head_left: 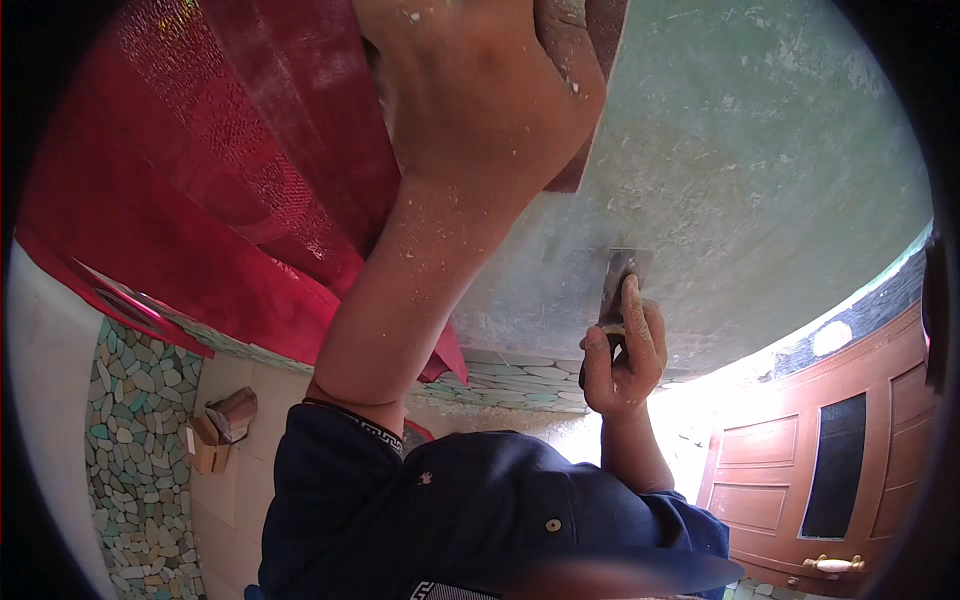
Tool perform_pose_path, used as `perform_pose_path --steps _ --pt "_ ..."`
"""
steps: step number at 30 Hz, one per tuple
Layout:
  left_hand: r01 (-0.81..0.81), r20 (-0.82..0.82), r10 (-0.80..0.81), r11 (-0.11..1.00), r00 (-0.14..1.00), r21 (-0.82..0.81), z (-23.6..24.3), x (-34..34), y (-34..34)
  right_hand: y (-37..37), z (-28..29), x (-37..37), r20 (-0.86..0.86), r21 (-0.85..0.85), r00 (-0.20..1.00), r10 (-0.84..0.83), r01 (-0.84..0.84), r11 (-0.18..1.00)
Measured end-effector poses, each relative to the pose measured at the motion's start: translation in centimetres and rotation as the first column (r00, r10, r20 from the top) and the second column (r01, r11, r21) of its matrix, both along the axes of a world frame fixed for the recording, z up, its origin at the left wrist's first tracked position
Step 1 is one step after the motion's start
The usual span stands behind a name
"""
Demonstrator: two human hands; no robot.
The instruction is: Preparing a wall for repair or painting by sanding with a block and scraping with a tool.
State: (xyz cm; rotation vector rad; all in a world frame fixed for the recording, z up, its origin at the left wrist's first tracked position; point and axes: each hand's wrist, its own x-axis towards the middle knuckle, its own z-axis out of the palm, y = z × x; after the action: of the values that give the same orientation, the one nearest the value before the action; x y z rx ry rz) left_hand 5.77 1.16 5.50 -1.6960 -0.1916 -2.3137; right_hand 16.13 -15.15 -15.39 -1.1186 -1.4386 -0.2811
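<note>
My left hand is raised high in front of me, large at the top of the view. It grips a flat reddish-brown board, whose edge shows beside my thumb; most of the board is hidden behind the hand. Lower and to the right, my right hand is closed round the dark handle of a putty knife. One finger stretches along its metal blade, which lies against the pale green, smeared wall. Whitish flecks cling to both hands and to my left forearm.
Red, shiny sheeting hangs at the left, close to my left arm. A small cardboard box stands on the tiled floor beside a strip of pebble stones. At the right is a brown panelled door with a light handle.
</note>
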Motion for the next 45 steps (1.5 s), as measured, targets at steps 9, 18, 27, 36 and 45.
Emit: perform_pose_path --steps 9,18,27,36,45 --pt "-0.53 -0.304 0.465 0.829 0.831 -0.178 -14.0 -2.0 -2.7 0.0 -1.0 0.6 -0.039 -0.018 0.999 -0.015 0.014 1.0" --pt "-0.445 -0.441 0.284 0.836 0.851 -0.32 -20.3 -3.0 -3.8 -0.6 -1.0 0.4 -0.019 -0.049 0.999 -0.038 0.037 0.998" --pt "-0.475 -0.277 0.428 0.87 0.86 -0.133 -4.4 -3.0 -3.2 -0.9 -1.1 0.2 0.009 -0.041 1.0 -0.01 0.01 0.999" --pt "-0.426 -0.197 0.392 0.887 0.899 -0.178 -7.5 -3.0 -2.1 -0.6 -0.7 0.3 0.015 0.014 0.999 -0.051 0.051 0.999" --pt "-0.472 -0.347 0.366 0.828 0.864 -0.302 -18.2 -4.2 -2.7 0.2 0.4 2.8 -0.095 0.034 0.983 -0.157 0.161 0.986"
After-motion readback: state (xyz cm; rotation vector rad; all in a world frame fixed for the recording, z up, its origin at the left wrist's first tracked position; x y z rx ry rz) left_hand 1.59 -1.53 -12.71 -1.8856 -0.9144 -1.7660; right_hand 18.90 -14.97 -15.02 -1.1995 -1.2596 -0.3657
